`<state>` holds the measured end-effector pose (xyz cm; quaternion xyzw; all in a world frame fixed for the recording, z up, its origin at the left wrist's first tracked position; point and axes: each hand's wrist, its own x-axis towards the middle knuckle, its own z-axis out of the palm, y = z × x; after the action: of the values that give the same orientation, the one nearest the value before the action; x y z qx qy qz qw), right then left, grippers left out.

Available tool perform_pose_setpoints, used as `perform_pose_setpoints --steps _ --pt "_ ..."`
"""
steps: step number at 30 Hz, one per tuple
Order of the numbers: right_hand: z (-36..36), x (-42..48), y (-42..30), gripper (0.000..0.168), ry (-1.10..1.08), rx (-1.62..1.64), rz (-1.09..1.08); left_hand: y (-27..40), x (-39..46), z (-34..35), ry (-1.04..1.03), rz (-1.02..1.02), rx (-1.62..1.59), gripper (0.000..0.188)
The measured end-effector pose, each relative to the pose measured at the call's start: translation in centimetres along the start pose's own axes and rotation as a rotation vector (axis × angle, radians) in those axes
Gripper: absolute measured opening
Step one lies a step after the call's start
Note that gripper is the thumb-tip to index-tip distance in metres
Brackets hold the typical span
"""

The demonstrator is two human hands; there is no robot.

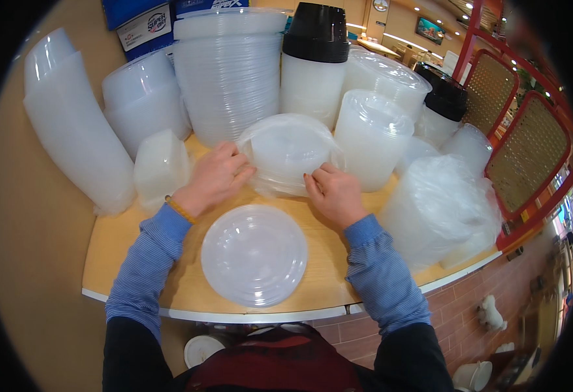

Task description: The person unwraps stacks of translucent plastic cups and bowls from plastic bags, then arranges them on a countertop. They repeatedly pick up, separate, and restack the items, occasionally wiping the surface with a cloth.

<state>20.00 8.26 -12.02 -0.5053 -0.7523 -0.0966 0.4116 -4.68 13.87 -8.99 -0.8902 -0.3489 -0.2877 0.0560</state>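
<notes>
In front of me a thin clear plastic bag (259, 183) wraps round plastic containers or lids (291, 147); which of the two, I cannot tell. At its left edge my left hand (220, 174) pinches the film with curled fingers. My right hand (338, 191) grips the bag's near right side, its fingertips partly hidden. Between my forearms, a round clear plastic lid (254, 255) lies flat, with more rims showing beneath it at the near side.
A tall stack of clear tubs (227, 73) rises behind. Other containers stand around: a leaning sleeve of bowls (75, 127), black-topped tubs (313, 54), round tubs (372, 142) and a bagged stack (438, 210). The wooden table (183, 289) has a white front edge. Red-framed woven panels (531, 152) border the right.
</notes>
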Motion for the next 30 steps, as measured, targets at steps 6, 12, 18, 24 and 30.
perform_pose_setpoints --steps 6,12,18,24,30 --pt "-0.6 0.3 -1.4 0.023 -0.070 0.021 -0.063 -0.5 0.2 -0.6 0.109 -0.134 0.070 0.016" --pt "-0.2 -0.2 -0.7 0.015 -0.136 0.072 0.088 -1.7 0.7 -0.3 0.071 -0.008 0.344 0.011" --pt "0.1 -0.1 0.6 0.016 0.291 0.409 0.334 -2.5 0.9 -0.1 0.014 0.011 0.397 0.024" --pt "-1.8 -0.7 2.7 0.020 0.480 0.631 0.750 -2.0 1.9 -1.3 -0.322 -0.137 0.406 0.032" --pt "-3.0 -0.7 4.5 0.024 0.654 0.541 0.831 -1.9 3.7 -4.3 -0.376 -0.193 0.301 0.029"
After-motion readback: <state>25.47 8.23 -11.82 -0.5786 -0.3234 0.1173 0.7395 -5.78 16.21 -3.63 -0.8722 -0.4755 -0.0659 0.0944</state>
